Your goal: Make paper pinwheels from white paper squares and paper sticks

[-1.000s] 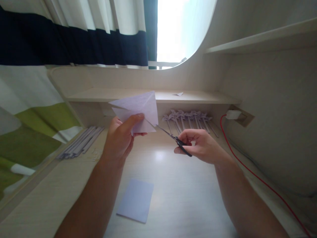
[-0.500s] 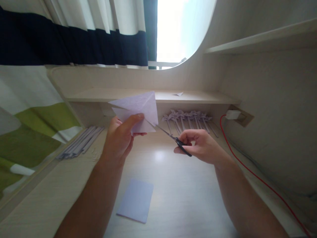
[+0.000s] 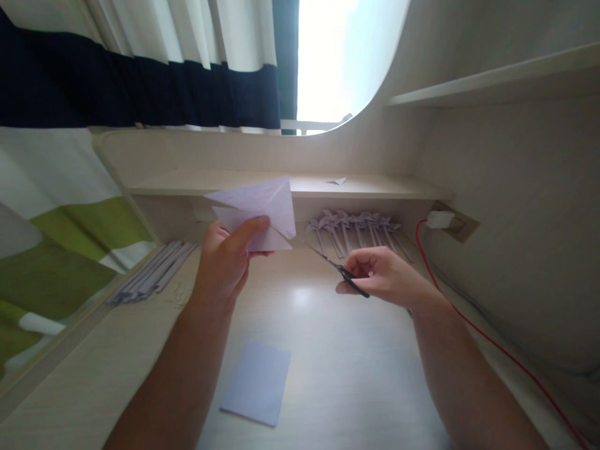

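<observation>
My left hand (image 3: 229,253) pinches a pale lilac square of paper (image 3: 269,203), thumb on top and fingers beneath. Slits run from the paper's corners in toward its middle, one at the left and one at the lower right; fold creases show too. In my right hand (image 3: 379,275) is a pair of scissors (image 3: 344,272) with black handles. Their blades look closed and point toward the paper's lower right corner, a small distance away from it.
Several paper pinwheels (image 3: 356,225) lie in a row at the back of the desk (image 3: 337,356). Rolled paper sticks (image 3: 152,269) lie at the left edge. A stack of paper (image 3: 257,382) sits in front. A paper scrap (image 3: 338,181) rests on the shelf. A red cable (image 3: 497,350) runs down the right.
The scissors have come out of the slit at the paper's lower right corner and moved right with my right hand. My left hand and the paper have barely shifted.
</observation>
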Motion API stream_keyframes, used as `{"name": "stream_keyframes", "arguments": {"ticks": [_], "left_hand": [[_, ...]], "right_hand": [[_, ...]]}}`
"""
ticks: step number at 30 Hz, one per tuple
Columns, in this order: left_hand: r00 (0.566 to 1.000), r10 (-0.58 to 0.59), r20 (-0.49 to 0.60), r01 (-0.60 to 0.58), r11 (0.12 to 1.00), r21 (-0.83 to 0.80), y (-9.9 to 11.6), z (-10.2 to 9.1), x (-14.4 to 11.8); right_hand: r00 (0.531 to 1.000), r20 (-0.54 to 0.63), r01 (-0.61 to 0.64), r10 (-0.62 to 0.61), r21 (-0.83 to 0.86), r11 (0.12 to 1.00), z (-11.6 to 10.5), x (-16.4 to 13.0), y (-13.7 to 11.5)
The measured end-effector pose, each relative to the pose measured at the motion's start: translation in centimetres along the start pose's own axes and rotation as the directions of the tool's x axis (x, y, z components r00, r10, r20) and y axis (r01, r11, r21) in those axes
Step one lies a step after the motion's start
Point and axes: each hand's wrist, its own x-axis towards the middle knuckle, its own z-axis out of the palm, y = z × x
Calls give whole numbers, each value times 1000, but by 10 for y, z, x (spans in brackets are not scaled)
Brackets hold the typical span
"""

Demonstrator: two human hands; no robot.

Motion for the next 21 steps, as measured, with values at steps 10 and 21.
{"name": "stream_keyframes", "arguments": {"ticks": [10,21], "left_hand": [[688,-490,535,123,805,580,6,5,-11],[937,-222,270,209,975,78,-10,11,-8]], "right_hand": [[897,-415,281,-152,269,921,18,4,-13],[798,-591,357,-121,302,884,34,15,-6]]}}
